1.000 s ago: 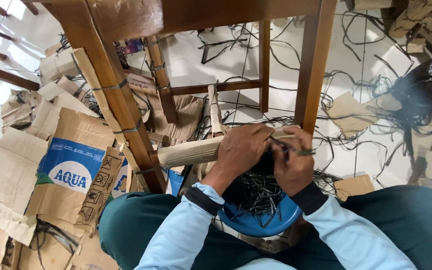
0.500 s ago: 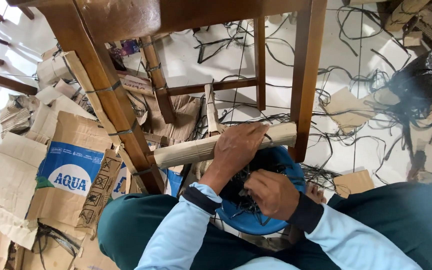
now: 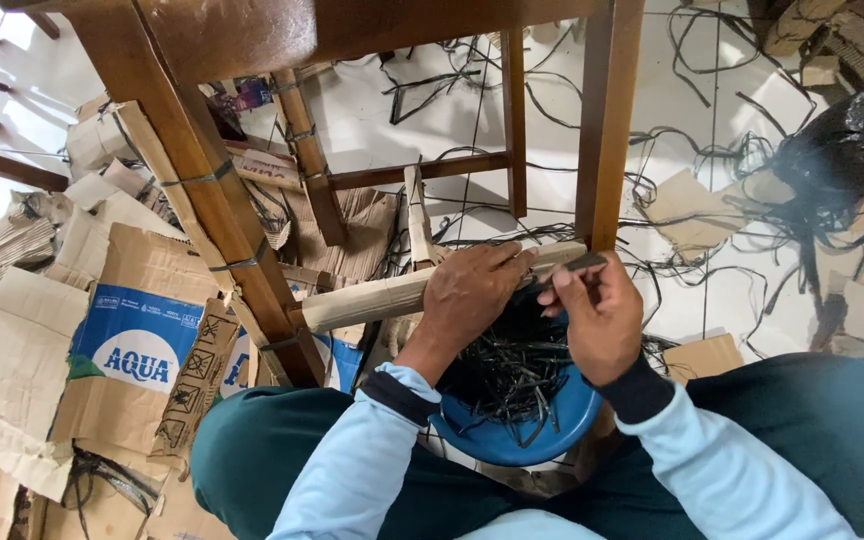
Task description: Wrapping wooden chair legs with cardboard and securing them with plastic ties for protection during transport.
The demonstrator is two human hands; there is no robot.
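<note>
My left hand (image 3: 472, 290) grips a cardboard-wrapped rail (image 3: 372, 298) that runs between two legs of a brown wooden chair (image 3: 202, 170). My right hand (image 3: 600, 315) is just right of it, pinching a short black plastic strap (image 3: 567, 268) against the rail's right end near the chair leg (image 3: 600, 130). Below both hands a blue bowl (image 3: 512, 432) sits in my lap, filled with cut black strap pieces (image 3: 512, 370).
Flattened cardboard boxes (image 3: 132, 330) and scraps lie at the left. Black straps are scattered over the white floor (image 3: 552, 110). A black plastic bag (image 3: 852, 150) lies at the right with more cardboard (image 3: 692, 210). The chair's left leg is wrapped in cardboard and banded.
My right hand dipped into the blue bowl half a second ago and has come back up to the rail with a black strap. The left hand stayed on the rail.
</note>
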